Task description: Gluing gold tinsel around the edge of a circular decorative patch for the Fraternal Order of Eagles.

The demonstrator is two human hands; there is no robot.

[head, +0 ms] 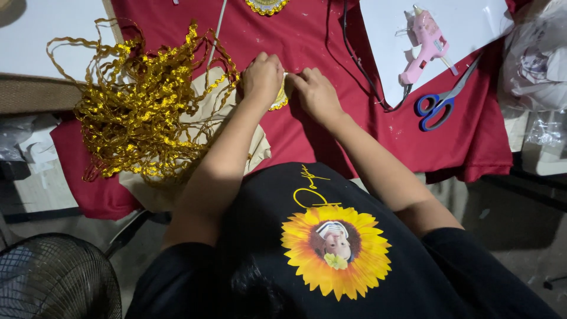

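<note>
Now | red cloth (331, 41) tbl | both hands pinch gold-trim disc (280, 97) | fan (56, 277) on floor

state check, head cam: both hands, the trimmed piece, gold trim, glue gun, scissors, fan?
left hand: closed grip on the small round piece, fingers curled over it
right hand: fingertips pinching the piece's edge
small round piece: flat on red cloth, gold-edged, mostly hidden
gold trim: loose tangled heap
glue gun: lying on white sheet, cord attached
scissors: blades shut, lying flat
fan: cannot tell if running
</note>
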